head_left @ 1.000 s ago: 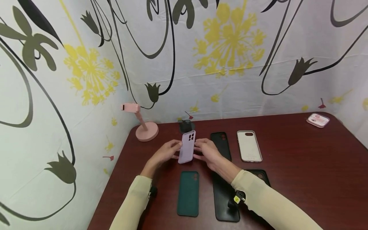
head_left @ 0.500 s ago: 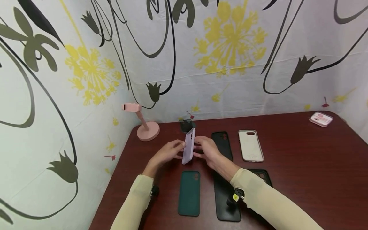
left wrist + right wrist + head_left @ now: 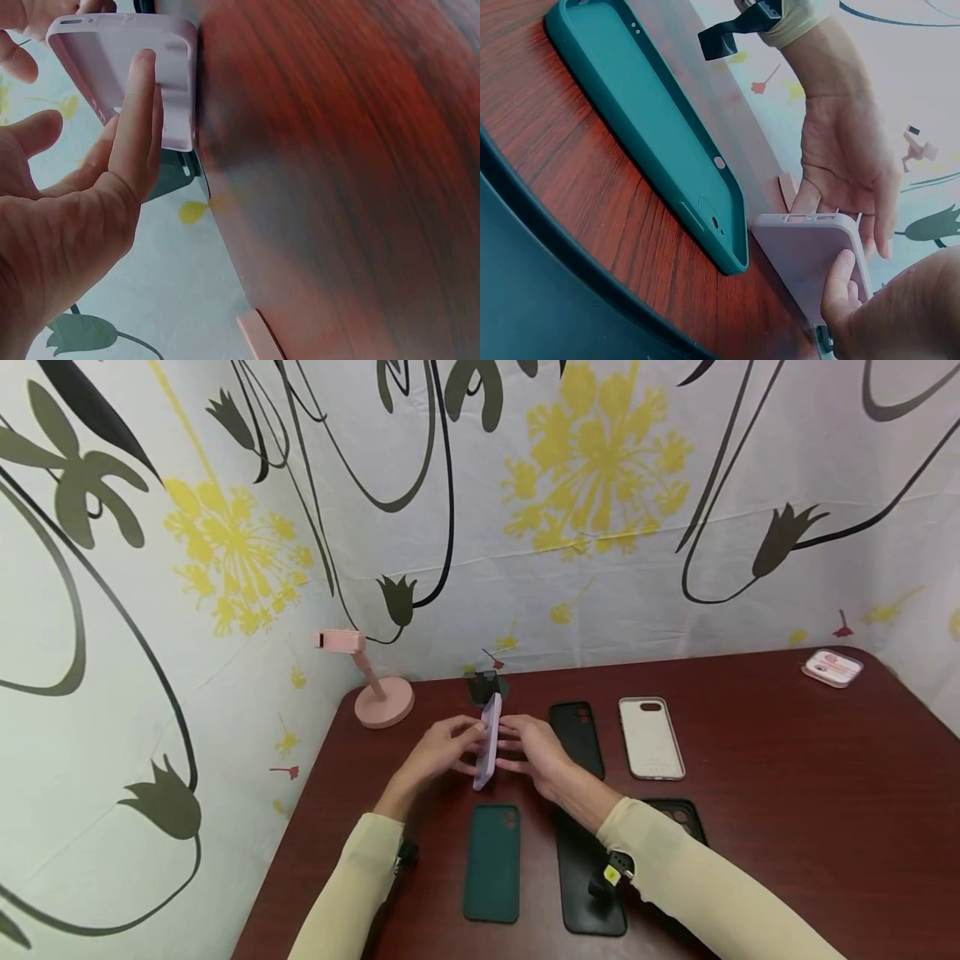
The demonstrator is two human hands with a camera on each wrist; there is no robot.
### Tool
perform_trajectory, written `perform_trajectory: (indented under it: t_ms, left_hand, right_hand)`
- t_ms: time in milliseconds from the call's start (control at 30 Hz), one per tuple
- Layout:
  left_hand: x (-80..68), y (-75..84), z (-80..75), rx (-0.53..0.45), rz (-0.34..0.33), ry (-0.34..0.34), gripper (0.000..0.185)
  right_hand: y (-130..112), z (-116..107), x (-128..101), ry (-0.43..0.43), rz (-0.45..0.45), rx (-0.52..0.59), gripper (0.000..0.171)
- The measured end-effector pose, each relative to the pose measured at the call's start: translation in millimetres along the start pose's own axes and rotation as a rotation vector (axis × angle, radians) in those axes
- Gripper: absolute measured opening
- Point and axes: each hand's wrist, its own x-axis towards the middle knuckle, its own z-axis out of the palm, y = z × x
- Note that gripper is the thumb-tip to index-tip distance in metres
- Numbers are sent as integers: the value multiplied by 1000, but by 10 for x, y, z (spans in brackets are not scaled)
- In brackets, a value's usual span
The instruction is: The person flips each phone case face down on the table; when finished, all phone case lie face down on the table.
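Observation:
A lilac phone case (image 3: 488, 739) stands on its long edge above the dark red table (image 3: 787, 827), between my two hands. My right hand (image 3: 528, 752) pinches it, and in the right wrist view its thumb (image 3: 840, 289) lies on the hollow inside of the case (image 3: 810, 251). My left hand (image 3: 442, 752) meets it from the other side. In the left wrist view a straight finger (image 3: 139, 112) lies flat along the case (image 3: 112, 52). A dark green case (image 3: 492, 862) lies face up just in front of both hands, also in the right wrist view (image 3: 652, 127).
A black case (image 3: 577, 739) and a white case (image 3: 650, 737) lie to the right of my hands. Two more black cases (image 3: 588, 885) (image 3: 678, 818) sit under my right forearm. A pink stand (image 3: 375, 689) and a small black stand (image 3: 486, 685) are at the back, and a pink-white box (image 3: 831, 667) far right.
The lilac case has turned between my hands, from its back facing the camera to nearly edge-on. Both hands stayed in about the same place.

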Motion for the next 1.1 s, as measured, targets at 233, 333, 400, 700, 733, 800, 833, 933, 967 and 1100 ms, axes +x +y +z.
perform_trajectory:
  t_ms: [233, 333, 400, 700, 733, 800, 833, 933, 967, 1100]
  left_hand:
    - [-12, 48, -4, 4, -22, -19, 44]
    - [-23, 71, -13, 3, -25, -38, 45]
    - [-29, 82, -20, 2, -26, -50, 45]
    - [-46, 64, -46, 20, -35, -34, 49]
    - [-50, 67, -47, 23, -35, -27, 50]
    - [-55, 68, -49, 36, -29, -18, 53]
    - [-56, 68, -49, 41, -26, -15, 55]
    - [-59, 69, -49, 63, -8, -10, 59]
    - [-61, 71, -49, 70, -3, -9, 60]
    - [-74, 98, -37, 99, 13, -8, 63]
  right_hand:
    - [10, 39, -25, -40, -4, 29, 51]
    - [17, 51, -31, -62, -14, 45, 51]
    - [27, 54, -32, -73, -24, 46, 51]
    - [70, 46, -29, -112, -39, 46, 52]
    - [74, 42, -30, -115, -39, 43, 53]
    - [84, 32, -27, -115, -34, 38, 53]
    - [90, 26, -24, -112, -31, 30, 54]
    - [105, 6, -12, -100, -10, -8, 60]
    - [110, 1, -7, -99, 2, -18, 63]
    - [129, -16, 20, -101, 59, -31, 75]
